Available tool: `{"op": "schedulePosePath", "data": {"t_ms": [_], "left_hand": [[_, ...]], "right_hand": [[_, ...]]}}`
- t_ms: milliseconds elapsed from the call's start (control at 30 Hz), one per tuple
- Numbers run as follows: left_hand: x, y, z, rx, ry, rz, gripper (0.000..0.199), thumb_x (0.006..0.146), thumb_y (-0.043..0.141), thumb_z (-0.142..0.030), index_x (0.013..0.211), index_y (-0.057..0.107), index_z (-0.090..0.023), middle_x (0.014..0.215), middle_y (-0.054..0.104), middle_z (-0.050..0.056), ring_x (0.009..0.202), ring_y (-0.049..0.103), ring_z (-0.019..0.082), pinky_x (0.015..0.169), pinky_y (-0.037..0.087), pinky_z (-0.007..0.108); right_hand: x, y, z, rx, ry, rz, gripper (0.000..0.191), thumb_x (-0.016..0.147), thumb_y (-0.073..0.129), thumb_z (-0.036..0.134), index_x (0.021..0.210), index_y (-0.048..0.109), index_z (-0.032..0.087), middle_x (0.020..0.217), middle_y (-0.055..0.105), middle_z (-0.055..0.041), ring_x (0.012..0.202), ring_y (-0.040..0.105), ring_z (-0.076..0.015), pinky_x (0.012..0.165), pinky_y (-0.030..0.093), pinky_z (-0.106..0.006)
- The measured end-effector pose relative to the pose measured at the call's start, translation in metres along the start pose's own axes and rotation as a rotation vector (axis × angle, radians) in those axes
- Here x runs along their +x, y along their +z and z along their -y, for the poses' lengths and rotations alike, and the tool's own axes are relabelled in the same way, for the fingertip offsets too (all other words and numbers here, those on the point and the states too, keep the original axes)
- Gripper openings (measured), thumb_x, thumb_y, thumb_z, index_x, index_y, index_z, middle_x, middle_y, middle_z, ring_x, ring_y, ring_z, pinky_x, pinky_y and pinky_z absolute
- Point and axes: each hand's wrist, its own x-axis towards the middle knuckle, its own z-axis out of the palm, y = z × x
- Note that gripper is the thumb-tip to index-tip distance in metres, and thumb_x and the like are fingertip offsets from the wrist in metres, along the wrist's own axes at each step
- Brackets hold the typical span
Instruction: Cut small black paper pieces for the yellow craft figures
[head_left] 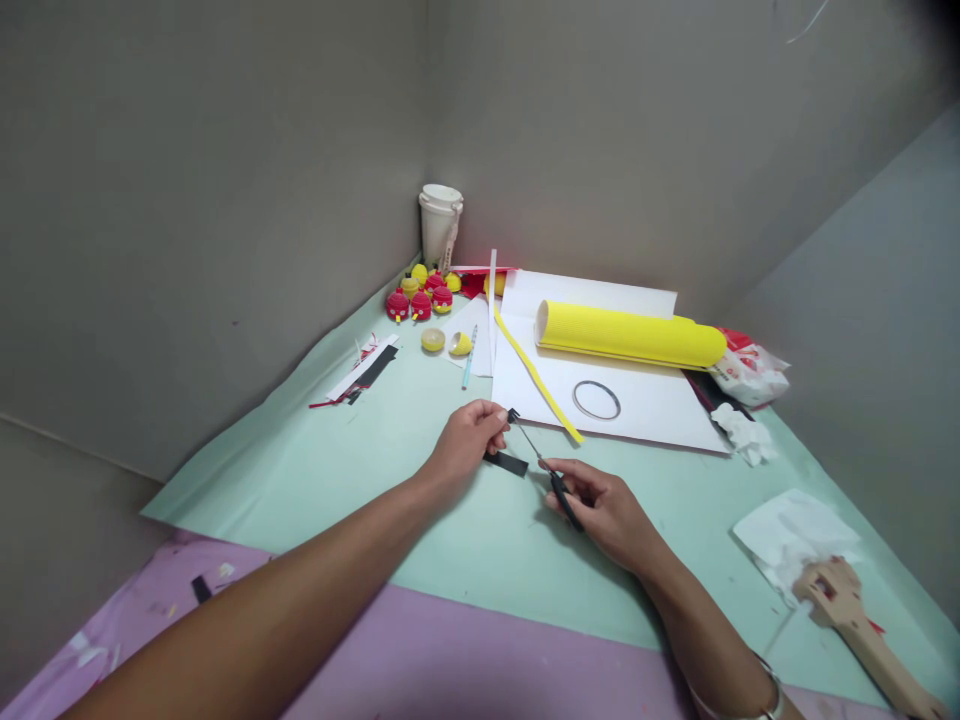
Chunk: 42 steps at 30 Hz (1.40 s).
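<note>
Near the middle of the green sheet, my left hand [474, 436] pinches a small black piece [513, 415] with a fringed edge. A black strip [507, 463] lies just below those fingers. My right hand [600, 502] is closed round the black handle of a pair of scissors [566, 503]. The scissor blades point up and left, with their tips by the small black piece. Whether the tips touch it is too small to tell.
Behind the hands lie white sheets [645, 412], a yellow roll [630, 335], a yellow strip [536, 375] and a ring [596, 400]. Red and yellow balls [420, 303] stand by a white cup [441, 225]. A glue gun [855, 620] is at right, black scraps [375, 370] at left.
</note>
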Motion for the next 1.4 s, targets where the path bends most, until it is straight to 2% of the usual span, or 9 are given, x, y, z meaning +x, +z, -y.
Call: {"op": "schedulePosePath", "data": {"t_ms": [900, 1400], "left_hand": [[0.0012, -0.0014, 0.0016, -0.040, 0.010, -0.005, 0.019, 0.082, 0.059, -0.034, 0.078, 0.056, -0.016, 0.063, 0.056, -0.001, 0.057, 0.048, 0.010, 0.059, 0.035, 0.025], [-0.0005, 0.0003, 0.0002, -0.002, 0.006, 0.004, 0.017, 0.081, 0.060, -0.033, 0.080, 0.057, -0.015, 0.066, 0.057, -0.002, 0.058, 0.049, 0.010, 0.060, 0.036, 0.025]], "right_hand": [[-0.0001, -0.0004, -0.0004, -0.047, -0.014, 0.008, 0.041, 0.077, 0.067, 0.038, 0.113, 0.069, 0.019, 0.062, 0.038, 0.0054, 0.056, 0.035, -0.0121, 0.053, 0.033, -0.025], [0.0006, -0.0002, -0.0023, -0.039, -0.035, -0.001, 0.040, 0.078, 0.065, 0.036, 0.114, 0.069, 0.019, 0.061, 0.038, 0.0059, 0.055, 0.036, -0.0115, 0.053, 0.036, -0.024]]}}
